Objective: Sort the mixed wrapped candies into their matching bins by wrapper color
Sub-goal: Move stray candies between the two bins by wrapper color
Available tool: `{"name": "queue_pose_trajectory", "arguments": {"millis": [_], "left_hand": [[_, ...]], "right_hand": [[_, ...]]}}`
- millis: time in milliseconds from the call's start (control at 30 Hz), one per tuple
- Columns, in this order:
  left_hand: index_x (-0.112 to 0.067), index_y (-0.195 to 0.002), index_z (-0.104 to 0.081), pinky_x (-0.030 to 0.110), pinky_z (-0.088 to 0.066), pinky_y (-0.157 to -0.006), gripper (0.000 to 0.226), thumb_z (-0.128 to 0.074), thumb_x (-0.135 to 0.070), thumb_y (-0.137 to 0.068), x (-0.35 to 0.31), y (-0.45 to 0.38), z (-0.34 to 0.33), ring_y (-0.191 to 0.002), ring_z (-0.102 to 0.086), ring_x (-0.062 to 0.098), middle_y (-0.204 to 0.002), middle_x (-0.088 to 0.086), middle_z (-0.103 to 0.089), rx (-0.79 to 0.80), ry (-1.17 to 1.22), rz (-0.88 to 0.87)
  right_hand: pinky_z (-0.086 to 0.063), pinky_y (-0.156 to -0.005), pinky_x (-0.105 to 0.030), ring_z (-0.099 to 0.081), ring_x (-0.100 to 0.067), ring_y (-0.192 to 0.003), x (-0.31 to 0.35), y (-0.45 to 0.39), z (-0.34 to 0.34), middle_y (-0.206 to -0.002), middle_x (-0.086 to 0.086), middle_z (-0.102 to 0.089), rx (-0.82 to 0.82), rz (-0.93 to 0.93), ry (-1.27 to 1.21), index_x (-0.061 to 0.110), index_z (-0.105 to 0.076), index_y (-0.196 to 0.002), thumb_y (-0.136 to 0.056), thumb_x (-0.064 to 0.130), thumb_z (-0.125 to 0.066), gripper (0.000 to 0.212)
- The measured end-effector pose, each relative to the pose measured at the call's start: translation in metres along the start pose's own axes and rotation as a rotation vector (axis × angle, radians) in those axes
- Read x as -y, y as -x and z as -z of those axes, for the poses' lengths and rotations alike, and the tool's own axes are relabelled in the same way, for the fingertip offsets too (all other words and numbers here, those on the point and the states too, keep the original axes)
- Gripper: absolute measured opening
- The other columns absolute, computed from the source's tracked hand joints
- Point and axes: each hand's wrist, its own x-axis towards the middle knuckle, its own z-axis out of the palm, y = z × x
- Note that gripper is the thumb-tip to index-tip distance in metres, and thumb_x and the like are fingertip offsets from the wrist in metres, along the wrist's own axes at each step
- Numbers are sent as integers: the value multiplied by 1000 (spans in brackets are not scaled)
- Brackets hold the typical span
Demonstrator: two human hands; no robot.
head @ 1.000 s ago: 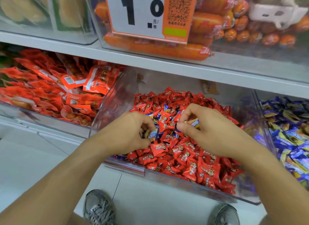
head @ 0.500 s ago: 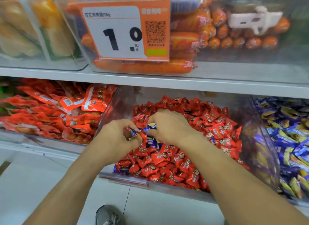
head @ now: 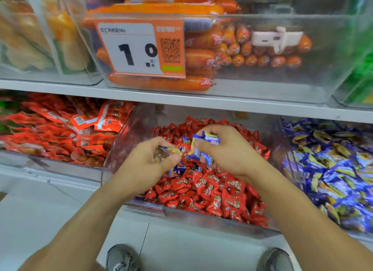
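Blue candies (head: 203,147) bunched in right hand (head: 228,149), left hand (head: 149,165) apparently pinching one, above red candies (head: 212,194).

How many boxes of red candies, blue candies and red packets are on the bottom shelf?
Bin of red candies: 1
Bin of blue candies: 1
Bin of red packets: 1
Total: 3
A bit of green shows at the far left edge, too cut off to count.
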Motion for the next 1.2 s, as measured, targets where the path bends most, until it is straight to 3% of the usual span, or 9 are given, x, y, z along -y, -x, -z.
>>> {"name": "queue_pose_trajectory", "arguments": {"millis": [100,300,467,567,667,800,867,1067,1200], "left_hand": [[-8,-97,-52,27,-37,-51,8,-56,-14,-97,-16,8,-34,-51,-48,22,-55,13,-57,135,124,-36],[-15,-98,-57,22,-42,-52,9,-63,-19,-93,-81,6,-114,-46,-58,17,-61,-4,-62,205,20,-315],[-28,-102,-66,35,-54,-79,21,-74,-33,-83,-136,-17,-196,-81,-63,10,-93,-7,-66,138,-193,-496],[-31,-138,-44,34,-43,-100,59,-70,-42,-86,-147,-31,-224,-113,-51,17,-122,0,-51,257,-490,-638],[-30,-139,-42,36,-37,-103,55,-61,-45,-89,-135,-31,-215,-119,-46,20,-121,-1,-51,177,-521,-640],[-23,-107,-64,24,-37,-86,21,-57,-31,-89,-83,-30,-147,-96,-54,13,-95,-9,-56,-105,-524,-623],[-19,-98,-67,20,-35,-84,25,-50,-33,-87,-49,-30,-105,-92,-58,17,-92,-9,-60,-155,-598,-548],[-21,-134,-56,30,-38,-102,76,-33,-70,-82,37,-15,-29,-119,-55,22,-127,1,-60,91,-813,-179],[-22,-124,-62,28,-38,-97,66,-50,-65,-75,43,-24,-10,-111,-55,20,-117,-1,-60,149,-813,-175]], "right_hand": [[-39,-40,-24,-49,-19,-46,8,28,29,-56,-4,-60,-37,-15,-155,16,-68,-99,-98,15,-59,9],[-43,-45,-24,-42,-14,-40,-7,100,138,-58,1,-54,-87,-15,208,23,-66,-95,-98,31,-59,11],[-57,-56,-41,-67,-29,-58,-51,128,195,-83,-10,-60,-433,-212,200,12,-52,-118,-102,39,-48,31],[-45,-52,-28,-65,-7,-59,-60,137,205,-95,-8,-61,-505,-156,247,13,-45,-113,-105,41,-36,31],[-31,-73,-30,-51,-20,-96,-62,135,209,-102,-3,-53,-479,-74,350,15,-46,-114,-105,38,-36,27],[-19,-66,-31,-40,-24,-87,-56,125,192,-80,2,-39,-437,-23,517,15,-46,-90,-103,24,-48,15],[-27,-73,-32,-45,-28,-97,-50,114,170,-89,-4,-46,-403,42,613,11,-53,-106,-99,20,-53,10],[-43,-95,-46,-53,-28,-105,-20,59,64,-109,-4,-57,-153,423,688,18,-62,-114,-87,25,-55,29],[-39,-104,-39,-52,-24,-113,-20,20,14,-117,-3,-54,109,377,739,20,-62,-119,-90,30,-60,30]]}}
